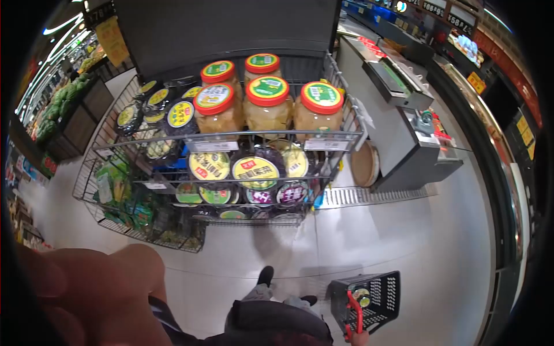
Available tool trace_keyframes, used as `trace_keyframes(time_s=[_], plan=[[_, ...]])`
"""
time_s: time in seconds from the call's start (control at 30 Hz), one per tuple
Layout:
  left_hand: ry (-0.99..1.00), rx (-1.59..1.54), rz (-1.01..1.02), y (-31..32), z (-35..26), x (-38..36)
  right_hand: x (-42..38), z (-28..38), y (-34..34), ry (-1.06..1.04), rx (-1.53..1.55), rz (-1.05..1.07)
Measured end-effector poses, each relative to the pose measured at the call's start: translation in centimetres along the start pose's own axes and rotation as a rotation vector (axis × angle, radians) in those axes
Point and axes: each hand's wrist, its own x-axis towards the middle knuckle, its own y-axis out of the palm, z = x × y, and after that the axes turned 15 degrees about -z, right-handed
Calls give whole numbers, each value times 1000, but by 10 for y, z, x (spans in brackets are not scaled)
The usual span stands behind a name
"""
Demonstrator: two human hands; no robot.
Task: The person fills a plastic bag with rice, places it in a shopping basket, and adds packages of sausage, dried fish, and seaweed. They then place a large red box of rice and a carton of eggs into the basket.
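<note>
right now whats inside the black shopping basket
One jar with a yellow-green lid lies inside the black shopping basket. The red handle and near wall cover the bottom corner, so anything else there cannot be seen.

**Basket at lower right, hand close to the lens**

A black plastic shopping basket (369,300) hangs at the lower right of the frame, tilted, its lattice walls open to view and a single round-lidded jar (362,296) lying inside. Its red handle (356,314) runs down to the right hand (359,338) at the bottom edge, which grips it. The left hand (86,294) fills the lower left, blurred, very near the camera.
</note>
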Motion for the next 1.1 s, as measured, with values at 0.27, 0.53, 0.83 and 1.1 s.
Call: trace_keyframes(time_s=[0.27,0.53,0.83,1.1], plan=[[-11,-51,-21,6,-2,3,-34,80,-34,5,-102,-62],[-15,-39,-8,1,0,-1,-13,65,-10,11,-82,-124],[-108,100,127,-1,-4,-5,0,46,3,32,-43,-23],[-472,577,488,-19,-27,-20,-7,67,-2,41,-118,-54]])
